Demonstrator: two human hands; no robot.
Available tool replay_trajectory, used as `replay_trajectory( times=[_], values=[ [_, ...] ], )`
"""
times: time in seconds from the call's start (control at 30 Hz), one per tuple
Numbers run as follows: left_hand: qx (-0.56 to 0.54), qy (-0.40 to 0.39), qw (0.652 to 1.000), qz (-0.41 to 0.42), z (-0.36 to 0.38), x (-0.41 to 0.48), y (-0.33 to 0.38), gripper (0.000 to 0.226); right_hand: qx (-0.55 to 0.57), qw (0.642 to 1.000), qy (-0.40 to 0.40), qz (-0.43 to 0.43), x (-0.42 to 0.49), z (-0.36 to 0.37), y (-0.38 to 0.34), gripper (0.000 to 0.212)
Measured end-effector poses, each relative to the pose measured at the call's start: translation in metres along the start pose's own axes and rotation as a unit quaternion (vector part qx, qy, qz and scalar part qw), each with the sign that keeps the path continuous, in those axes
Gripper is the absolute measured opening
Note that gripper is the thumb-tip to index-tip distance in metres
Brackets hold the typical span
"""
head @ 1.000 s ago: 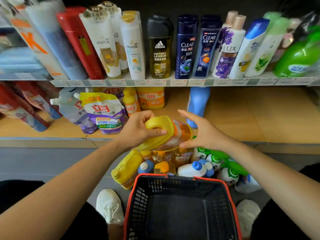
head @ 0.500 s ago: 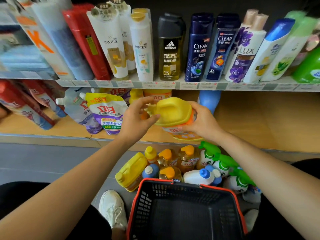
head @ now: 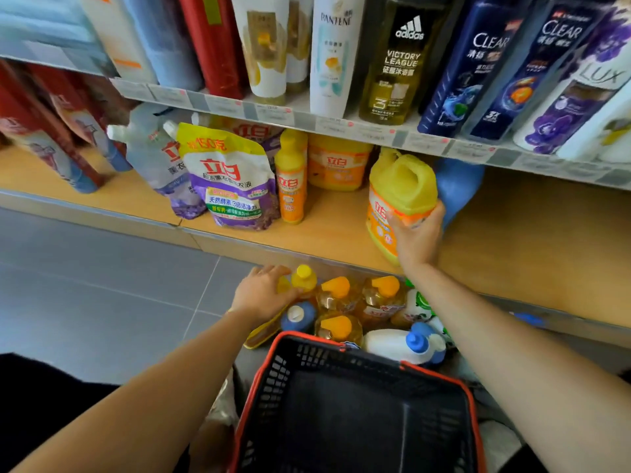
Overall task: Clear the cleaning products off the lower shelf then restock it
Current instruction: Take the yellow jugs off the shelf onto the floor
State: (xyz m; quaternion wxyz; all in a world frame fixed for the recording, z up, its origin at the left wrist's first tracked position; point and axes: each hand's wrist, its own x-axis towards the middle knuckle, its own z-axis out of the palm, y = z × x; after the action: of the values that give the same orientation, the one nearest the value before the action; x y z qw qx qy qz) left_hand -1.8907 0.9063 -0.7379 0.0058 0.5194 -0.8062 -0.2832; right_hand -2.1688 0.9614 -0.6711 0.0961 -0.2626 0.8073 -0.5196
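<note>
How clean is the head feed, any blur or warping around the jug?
Head view: wide-angle warp slants the upper shelf edge; the red packs at far left are blur-smeared; the yellow plastic jug in the right hand reads fairly sharp; lighting even.

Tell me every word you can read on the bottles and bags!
"PANTENE": white bottle
"adidas VICTORY LEAGUE": dark bottle
"CLEAR": left navy bottle
"CLEAR", "3X": right navy bottle
"LUX": purple-flowered bottle
"立白": purple pouch, slim bottle, tub, jug
Price tags and the small print: too blurred to read.
</note>
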Motion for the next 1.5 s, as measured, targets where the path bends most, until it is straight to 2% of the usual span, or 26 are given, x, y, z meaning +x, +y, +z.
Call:
replay_trajectory(
  times=[0.1, 0.17, 0.27, 0.3, 0.37, 0.47, 0.53, 0.63, 0.8, 0.93, 1.03, 1.13, 1.27, 1.3, 1.37, 1.43, 1.5],
  values=[
    [0.041, 0.018, 0.999, 0.019, 0.004, 0.008, -0.004, 0.056, -0.061, 0.996, 0.028, 0.05, -0.008, 0.009, 0.01, 0.081],
    [0.053, -0.004, 0.998, 0.022, 0.002, 0.017, -0.007, 0.056, -0.126, 0.985, 0.021, 0.12, -0.013, 0.015, 0.018, 0.07],
    [0.05, -0.026, 0.997, 0.043, 0.0, 0.024, -0.012, 0.057, -0.135, 0.961, 0.006, 0.241, -0.023, 0.024, 0.026, 0.055],
    [0.038, -0.022, 0.998, 0.045, 0.002, 0.025, -0.014, 0.056, -0.136, 0.962, -0.005, 0.237, -0.028, 0.028, 0.025, 0.054],
    [0.004, -0.01, 0.999, 0.038, 0.004, 0.024, -0.016, 0.054, -0.142, 0.975, -0.042, 0.166, -0.037, 0.035, 0.02, 0.049],
    [-0.021, 0.001, 0.999, 0.037, 0.006, 0.023, -0.016, 0.056, -0.138, 0.987, -0.056, 0.065, -0.027, 0.051, 0.003, 0.031],
    [-0.022, 0.016, 0.999, 0.039, 0.006, 0.023, -0.015, 0.054, -0.094, 0.99, -0.104, 0.034, -0.011, 0.069, -0.008, 0.037],
    [-0.021, 0.038, 0.998, 0.038, 0.008, 0.023, -0.014, 0.048, -0.045, 0.982, -0.184, 0.013, 0.013, 0.098, -0.014, 0.065],
    [-0.038, 0.06, 0.997, 0.033, 0.01, 0.025, -0.015, 0.043, -0.12, 0.981, -0.153, 0.004, 0.05, 0.13, 0.006, 0.094],
    [-0.045, 0.059, 0.997, 0.035, 0.01, 0.025, -0.014, 0.044, -0.051, 0.985, -0.161, 0.034, 0.076, 0.142, 0.014, 0.112],
    [-0.039, 0.063, 0.997, 0.037, 0.011, 0.024, -0.014, 0.045, 0.019, 0.983, -0.178, 0.037, 0.083, 0.151, 0.011, 0.108],
    [-0.03, 0.065, 0.997, 0.038, 0.011, 0.025, -0.014, 0.046, 0.073, 0.985, -0.148, 0.05, 0.071, 0.159, 0.009, 0.099],
    [-0.032, 0.071, 0.996, 0.041, 0.013, 0.025, -0.014, 0.044, 0.086, 0.99, -0.093, 0.063, 0.041, 0.159, 0.023, 0.071],
    [-0.032, 0.072, 0.996, 0.042, 0.013, 0.025, -0.014, 0.044, 0.085, 0.991, -0.082, 0.064, 0.035, 0.159, 0.024, 0.072],
    [-0.029, 0.074, 0.996, 0.044, 0.014, 0.025, -0.014, 0.044, 0.087, 0.992, -0.068, 0.056, 0.033, 0.16, 0.019, 0.089],
    [-0.026, 0.076, 0.996, 0.041, 0.015, 0.026, -0.015, 0.044, 0.066, 0.994, -0.077, 0.033, 0.04, 0.165, 0.008, 0.107],
    [-0.026, 0.076, 0.996, 0.04, 0.016, 0.026, -0.015, 0.044, 0.049, 0.994, -0.096, 0.017, 0.049, 0.171, -0.003, 0.116]
  ],
)
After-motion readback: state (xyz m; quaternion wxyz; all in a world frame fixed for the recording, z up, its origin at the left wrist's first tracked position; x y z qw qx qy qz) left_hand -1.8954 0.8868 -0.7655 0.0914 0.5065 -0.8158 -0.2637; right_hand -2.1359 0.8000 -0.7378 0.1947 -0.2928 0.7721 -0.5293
